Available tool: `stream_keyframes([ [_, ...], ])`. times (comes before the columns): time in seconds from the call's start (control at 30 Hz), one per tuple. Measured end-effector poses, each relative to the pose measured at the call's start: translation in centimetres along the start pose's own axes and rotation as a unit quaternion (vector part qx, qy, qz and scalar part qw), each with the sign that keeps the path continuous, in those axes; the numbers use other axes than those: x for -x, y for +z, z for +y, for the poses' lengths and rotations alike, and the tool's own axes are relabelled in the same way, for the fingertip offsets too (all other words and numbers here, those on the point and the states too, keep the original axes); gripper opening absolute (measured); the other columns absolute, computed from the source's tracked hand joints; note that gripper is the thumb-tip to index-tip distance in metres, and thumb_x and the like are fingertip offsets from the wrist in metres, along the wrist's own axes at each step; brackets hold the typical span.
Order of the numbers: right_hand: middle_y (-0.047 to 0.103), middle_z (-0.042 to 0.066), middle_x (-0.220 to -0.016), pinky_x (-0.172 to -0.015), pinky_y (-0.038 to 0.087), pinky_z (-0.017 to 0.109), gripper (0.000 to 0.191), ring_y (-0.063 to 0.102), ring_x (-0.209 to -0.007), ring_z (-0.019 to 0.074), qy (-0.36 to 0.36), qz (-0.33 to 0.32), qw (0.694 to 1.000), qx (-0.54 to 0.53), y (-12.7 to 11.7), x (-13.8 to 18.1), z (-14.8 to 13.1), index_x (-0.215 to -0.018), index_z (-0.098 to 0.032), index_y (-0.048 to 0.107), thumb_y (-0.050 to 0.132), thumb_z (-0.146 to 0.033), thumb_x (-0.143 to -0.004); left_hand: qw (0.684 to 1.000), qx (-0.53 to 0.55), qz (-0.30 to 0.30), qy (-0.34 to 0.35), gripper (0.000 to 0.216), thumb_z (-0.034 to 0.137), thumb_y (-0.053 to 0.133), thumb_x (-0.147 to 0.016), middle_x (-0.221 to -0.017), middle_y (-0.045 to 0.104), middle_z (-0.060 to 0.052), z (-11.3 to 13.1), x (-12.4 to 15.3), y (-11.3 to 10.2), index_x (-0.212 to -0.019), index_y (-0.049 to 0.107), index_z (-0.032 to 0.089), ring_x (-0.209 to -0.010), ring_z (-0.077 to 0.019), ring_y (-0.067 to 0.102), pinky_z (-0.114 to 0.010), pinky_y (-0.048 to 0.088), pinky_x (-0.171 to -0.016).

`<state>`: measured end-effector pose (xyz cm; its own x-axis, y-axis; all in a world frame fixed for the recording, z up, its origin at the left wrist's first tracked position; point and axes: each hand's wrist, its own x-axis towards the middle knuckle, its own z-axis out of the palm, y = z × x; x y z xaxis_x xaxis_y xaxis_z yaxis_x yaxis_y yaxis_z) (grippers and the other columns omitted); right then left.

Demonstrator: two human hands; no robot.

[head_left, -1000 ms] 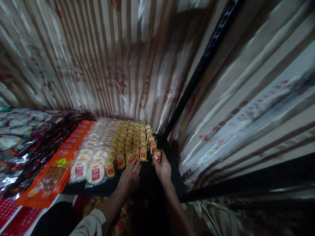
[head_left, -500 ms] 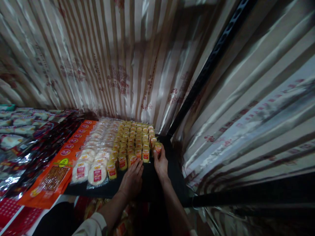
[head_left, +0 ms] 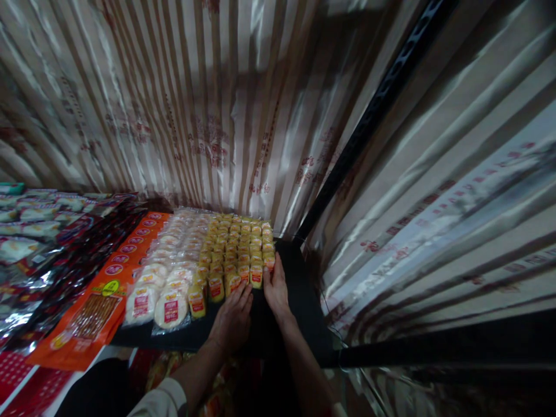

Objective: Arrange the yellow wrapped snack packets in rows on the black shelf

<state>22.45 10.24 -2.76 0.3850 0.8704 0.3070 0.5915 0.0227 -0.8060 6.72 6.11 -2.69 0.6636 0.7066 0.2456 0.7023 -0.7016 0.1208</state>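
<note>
Small yellow snack packs [head_left: 234, 243] with red and white labels stand in tight rows on a black shelf [head_left: 304, 289]. My left hand [head_left: 234, 313] rests against the fronts of the nearest packs, its fingers stretched out and nothing gripped. At the right end of the rows, my right hand [head_left: 277, 286] has its thumb in front of and its fingers along the right side of one yellow snack pack [head_left: 269, 262], which sits against its neighbours. Left of these are rows of round white cakes [head_left: 171, 307] in clear wrappers.
An orange bag of stick snacks [head_left: 95, 307] lies left of the cakes. Dark glossy packets [head_left: 73, 249] fill the far left. A striped plastic curtain [head_left: 243, 116] hangs behind, with a black metal post [head_left: 347, 150] at the right. More yellow packs lie below the shelf.
My right hand has moved slightly left, bringing the pack in its grip up against the right end of the rows. My left hand has stayed about where it was.
</note>
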Motion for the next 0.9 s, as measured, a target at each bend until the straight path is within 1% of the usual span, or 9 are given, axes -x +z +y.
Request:
stream_keyframes([
  [0.07,0.029,0.01,-0.145,-0.109,0.023,0.046,0.064,0.026,-0.133,0.0241,0.015,-0.006,1.0,-0.004,0.0,0.0,0.1,-0.14,-0.015,0.024,0.03,-0.05,-0.087,1.0,0.001,0.001,0.001,0.048,0.015,0.04,-0.078,-0.142,0.036,-0.012,0.0,0.0,0.0,-0.125,0.048,0.007,-0.134,-0.0256,0.024,-0.04,0.029,-0.106],
  [0.13,0.027,0.009,-0.146,-0.11,0.021,0.045,0.065,0.024,-0.134,0.0233,0.023,-0.028,0.999,-0.014,0.0,0.1,0.0,-0.142,-0.016,0.021,0.029,-0.051,-0.087,1.0,0.0,-0.001,0.005,0.048,0.015,0.04,-0.078,-0.142,0.035,-0.013,0.0,0.0,-0.2,-0.125,0.048,0.007,-0.134,-0.0262,0.024,-0.041,0.029,-0.105],
  [0.23,0.024,0.007,-0.147,-0.112,0.016,0.043,0.067,0.02,-0.136,0.022,0.027,-0.053,0.998,-0.03,-0.4,0.3,-0.2,-0.142,-0.018,0.022,0.032,-0.054,-0.086,1.0,-0.002,-0.001,0.004,0.048,0.016,0.04,-0.078,-0.142,0.035,-0.013,0.1,0.1,-0.5,-0.125,0.048,0.007,-0.134,-0.0265,0.024,-0.041,0.029,-0.106],
  [0.33,0.021,0.004,-0.149,-0.113,0.014,0.04,0.071,0.019,-0.136,0.0203,0.069,-0.061,0.992,-0.088,-1.2,0.3,-0.5,-0.142,-0.02,0.019,0.035,-0.058,-0.084,1.0,0.0,0.001,0.0,0.047,0.016,0.04,-0.079,-0.142,0.037,-0.011,0.1,0.1,-0.7,-0.125,0.048,0.008,-0.134,-0.0255,0.024,-0.04,0.03,-0.106],
  [0.43,0.019,0.004,-0.149,-0.113,0.014,0.039,0.073,0.019,-0.136,0.0191,0.12,-0.045,0.976,-0.174,-2.0,-0.3,-0.2,-0.142,-0.021,0.018,0.033,-0.062,-0.083,1.0,0.001,0.002,-0.001,0.046,0.017,0.039,-0.08,-0.141,0.038,-0.01,0.1,0.1,-0.4,-0.125,0.049,0.009,-0.134,-0.025,0.025,-0.04,0.032,-0.105],
  [0.57,0.022,0.005,-0.148,-0.112,0.012,0.038,0.074,0.018,-0.136,0.0194,0.121,-0.009,0.965,-0.233,-1.9,-1.8,0.4,-0.14,-0.017,0.025,0.029,-0.064,-0.083,1.0,-0.005,0.012,-0.005,0.048,0.015,0.039,-0.078,-0.142,0.036,-0.009,0.0,0.2,0.1,-0.125,0.048,0.01,-0.135,-0.0242,0.023,-0.04,0.031,-0.106],
  [0.63,0.025,0.005,-0.147,-0.111,0.016,0.039,0.071,0.021,-0.135,0.0198,0.119,-0.001,0.962,-0.245,-1.3,-2.3,0.4,-0.139,-0.019,0.028,0.026,-0.064,-0.084,1.0,-0.007,0.014,0.0,0.049,0.014,0.04,-0.077,-0.142,0.037,-0.009,0.0,0.2,0.2,-0.126,0.048,0.011,-0.134,-0.0243,0.024,-0.041,0.032,-0.105],
  [0.73,0.031,0.005,-0.145,-0.109,0.024,0.039,0.069,0.029,-0.133,0.0197,0.11,-0.012,0.967,-0.228,0.2,-2.4,-0.1,-0.139,-0.021,0.03,0.02,-0.063,-0.085,1.0,-0.007,0.007,-0.004,0.048,0.017,0.041,-0.078,-0.141,0.038,-0.009,0.0,0.2,0.2,-0.125,0.049,0.011,-0.133,-0.0244,0.027,-0.04,0.032,-0.105],
  [0.9,0.035,0.008,-0.143,-0.109,0.021,0.04,0.069,0.027,-0.132,0.0198,0.062,0.024,0.99,-0.122,1.5,-2.5,-0.7,-0.137,-0.019,0.032,0.012,-0.062,-0.086,1.0,-0.012,-0.009,0.003,0.048,0.021,0.042,-0.08,-0.142,0.036,-0.012,-0.1,0.1,0.4,-0.126,0.048,0.008,-0.135,-0.0244,0.023,-0.041,0.027,-0.108],
])
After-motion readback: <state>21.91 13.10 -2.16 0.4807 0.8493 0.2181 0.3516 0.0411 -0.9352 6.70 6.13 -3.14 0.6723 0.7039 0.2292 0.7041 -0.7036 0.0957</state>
